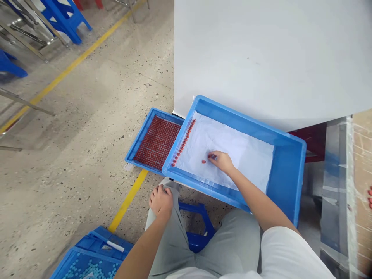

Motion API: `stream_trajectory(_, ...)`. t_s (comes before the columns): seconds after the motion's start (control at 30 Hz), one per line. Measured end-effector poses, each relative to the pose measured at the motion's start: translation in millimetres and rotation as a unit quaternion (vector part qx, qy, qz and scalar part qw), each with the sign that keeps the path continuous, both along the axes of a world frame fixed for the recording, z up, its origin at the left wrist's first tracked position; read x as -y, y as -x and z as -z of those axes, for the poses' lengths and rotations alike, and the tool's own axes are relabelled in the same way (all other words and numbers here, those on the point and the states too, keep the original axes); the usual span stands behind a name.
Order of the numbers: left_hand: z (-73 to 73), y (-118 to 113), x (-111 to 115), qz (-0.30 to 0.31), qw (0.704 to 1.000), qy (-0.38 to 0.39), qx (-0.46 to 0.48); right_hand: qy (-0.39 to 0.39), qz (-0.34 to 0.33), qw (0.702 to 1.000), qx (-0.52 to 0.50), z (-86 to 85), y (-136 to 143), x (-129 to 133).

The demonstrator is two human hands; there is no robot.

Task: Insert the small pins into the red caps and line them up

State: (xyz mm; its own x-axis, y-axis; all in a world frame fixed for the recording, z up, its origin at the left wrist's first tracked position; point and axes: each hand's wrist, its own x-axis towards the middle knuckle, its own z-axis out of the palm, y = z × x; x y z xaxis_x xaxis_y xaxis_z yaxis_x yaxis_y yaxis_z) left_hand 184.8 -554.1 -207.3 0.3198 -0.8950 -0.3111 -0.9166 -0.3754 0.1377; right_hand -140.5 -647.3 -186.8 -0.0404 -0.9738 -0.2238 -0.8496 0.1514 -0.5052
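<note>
Red pieces: small, round, bead-like red pieces [204,161] lying loose on the white sheet just beside the right fingertips; more of them stand in a neat row [183,143] along the tray's left wall
Handling: judged very light and hard, apt to roll or skitter on paper; too small for a whole-hand grab, so best taken one at a time between thumb tip and forefinger tip, from the sides
Look: dull brick red, uniform, all of one size; finer detail is too small to make out
Right hand [221,160]: reached into the tray, palm down, fingers drawn together at the tips near the loose pieces; it seems to pinch something small, but the view does not settle this
White sheet [247,155]: crumpled paper lining the tray floor, soft and likely to shift under a pushing finger
Upper tray [290,182]: blue plastic, tilted, resting partly over a second tray
Lower tray [138,140]: blue, packed with a dense grid of the same red pieces
Left hand [161,200]: resting on the left knee, fingers curled loosely on the grey trouser cloth, holding nothing
Bench [261,58]: white top just behind the trays
Floor [87,128]: speckled concrete with a yellow line; blue crates near the left leg
</note>
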Motion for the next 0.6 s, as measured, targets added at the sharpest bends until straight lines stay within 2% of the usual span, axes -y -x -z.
stream_trajectory(0.13, 1.2, 0, 0, -0.006, 1.0, 0.003, 0.003, 0.024, 0.069, 0.997, -0.023, 3.4, 20, 38)
stream_trajectory(0.3, 2.6, 0, 1, -0.006, 1.0, 0.004, 0.01, 0.046, 0.101, 0.994, -0.023, 8.5, 33, 114)
stream_trajectory(0.43, 1.9, 1, 3, -0.005, 1.0, -0.003, 0.01, 0.062, 0.094, 0.994, -0.009, 12.7, 26, 168)
stream_trajectory(0.6, 0.6, 1, 4, -0.01, 1.0, -0.005, 0.01, 0.075, 0.085, 0.993, 0.012, 17.8, 8, 205)
